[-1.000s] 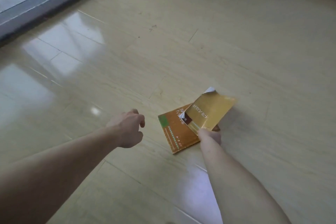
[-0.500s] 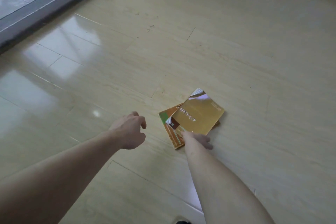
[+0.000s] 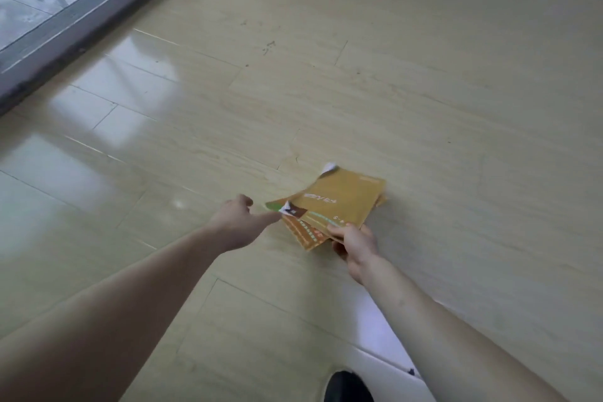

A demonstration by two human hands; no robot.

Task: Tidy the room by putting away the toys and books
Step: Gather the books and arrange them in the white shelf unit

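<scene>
On the floor: two thin books lie stacked and fanned on the pale wood floor (image 3: 424,81), a yellow book (image 3: 342,202) on top of an orange book (image 3: 305,233), their covers askew so the lower one shows at the near-left edge.
Slip risk: the right hand pinches only the near corner of the stack, so if the books were lifted from there the soft covers would likely sag and the orange book could slide out from under the yellow one.
Cause: the two are not squared up, and a corner grip gives little hold on both at once.
Page damage: the yellow book's far corner already curls up white; dragging it across the floor could bend it further.
Missed support: the left hand reaches the left edge but does not yet grasp it; if it does not get under the stack, the whole weight stays on the right hand's corner pinch.
Right hand (image 3: 354,243): fingers curled around the near edge of the books, thumb on top, holding them.
Left hand (image 3: 236,217): mostly closed, holding nothing, with one finger stretched toward the green corner of the books; whether the fingertip actually touches cannot be told, as it is blurred.
Nearby: a dark shoe tip (image 3: 347,387) shows at the bottom edge, and a glass door track (image 3: 65,26) runs along the upper left.
</scene>
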